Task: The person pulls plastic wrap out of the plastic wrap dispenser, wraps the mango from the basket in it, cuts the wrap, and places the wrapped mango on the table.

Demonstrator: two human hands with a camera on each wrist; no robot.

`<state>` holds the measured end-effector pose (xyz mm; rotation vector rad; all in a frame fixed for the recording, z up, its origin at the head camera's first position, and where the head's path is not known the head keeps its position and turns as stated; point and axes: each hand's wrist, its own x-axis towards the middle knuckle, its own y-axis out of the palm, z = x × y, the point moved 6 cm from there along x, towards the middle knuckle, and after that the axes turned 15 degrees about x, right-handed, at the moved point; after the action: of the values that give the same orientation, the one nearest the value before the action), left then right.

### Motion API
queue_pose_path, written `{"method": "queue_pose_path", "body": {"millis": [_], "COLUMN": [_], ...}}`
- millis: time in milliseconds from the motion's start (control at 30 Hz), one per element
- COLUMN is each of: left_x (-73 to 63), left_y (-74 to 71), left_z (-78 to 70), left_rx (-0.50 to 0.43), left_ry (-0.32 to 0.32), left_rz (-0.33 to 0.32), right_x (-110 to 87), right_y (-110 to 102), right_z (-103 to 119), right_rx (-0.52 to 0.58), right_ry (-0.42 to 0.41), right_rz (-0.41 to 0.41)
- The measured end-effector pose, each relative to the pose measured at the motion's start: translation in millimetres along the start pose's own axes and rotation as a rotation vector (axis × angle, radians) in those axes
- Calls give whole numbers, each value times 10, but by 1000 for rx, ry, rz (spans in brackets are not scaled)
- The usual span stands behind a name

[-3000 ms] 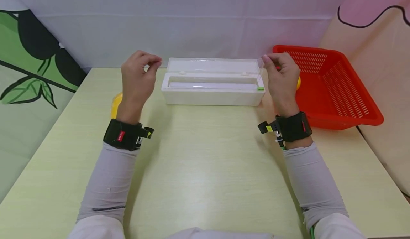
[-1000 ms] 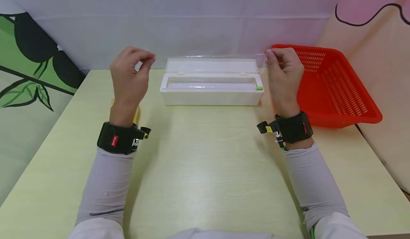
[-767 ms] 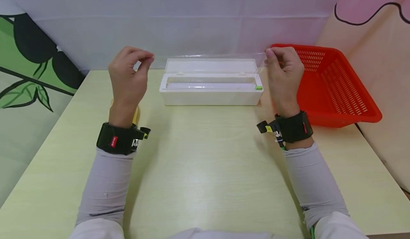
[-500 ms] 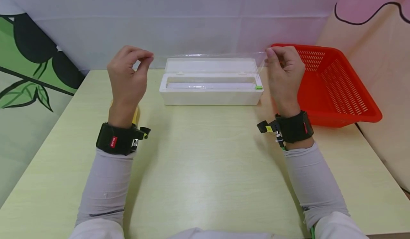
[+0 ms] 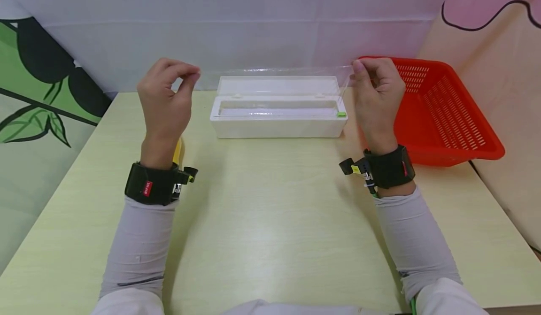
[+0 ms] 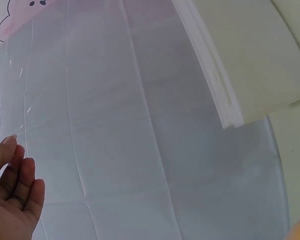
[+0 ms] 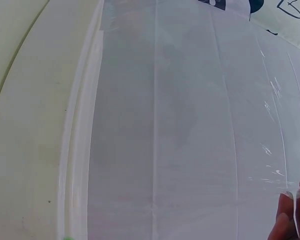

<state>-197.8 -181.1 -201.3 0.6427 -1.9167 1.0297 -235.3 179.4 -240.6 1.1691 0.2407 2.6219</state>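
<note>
A white cling film dispenser (image 5: 279,129) sits on the table toward the back, its lid (image 5: 276,86) raised and a green slider (image 5: 341,114) at the right end. Clear cling film (image 5: 270,71) spans above it between both hands. My left hand (image 5: 162,106) pinches the film's left corner between thumb and fingertips; glints of film show by the fingers (image 6: 26,172) in the left wrist view. On the other side, my right hand (image 5: 379,101) pinches the right corner, and film highlights appear near its fingers (image 7: 285,212) in the right wrist view.
A red perforated basket (image 5: 431,125) stands at the right, just beyond my right hand. Something yellow (image 5: 178,149) lies mostly hidden behind my left wrist. A pale cloth wall (image 5: 262,33) rises behind the dispenser.
Both hands have risen slightly, and the left has shifted to the left. The film now stretches higher above the dispenser, which stays in place. Its lid remains raised.
</note>
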Motion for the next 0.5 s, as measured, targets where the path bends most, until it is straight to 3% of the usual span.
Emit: {"method": "queue_pose_path", "body": {"millis": [133, 500], "left_x": [6, 14], "left_y": [-10, -32], "left_z": [-3, -33], "left_rx": [-1, -15], "left_ry": [5, 1], "left_rz": [-5, -19], "right_x": [6, -6], "right_y": [5, 33], "right_z": [26, 126], "right_rx": [-1, 19], "right_ry": [-25, 41], "right_rz": [15, -40]}}
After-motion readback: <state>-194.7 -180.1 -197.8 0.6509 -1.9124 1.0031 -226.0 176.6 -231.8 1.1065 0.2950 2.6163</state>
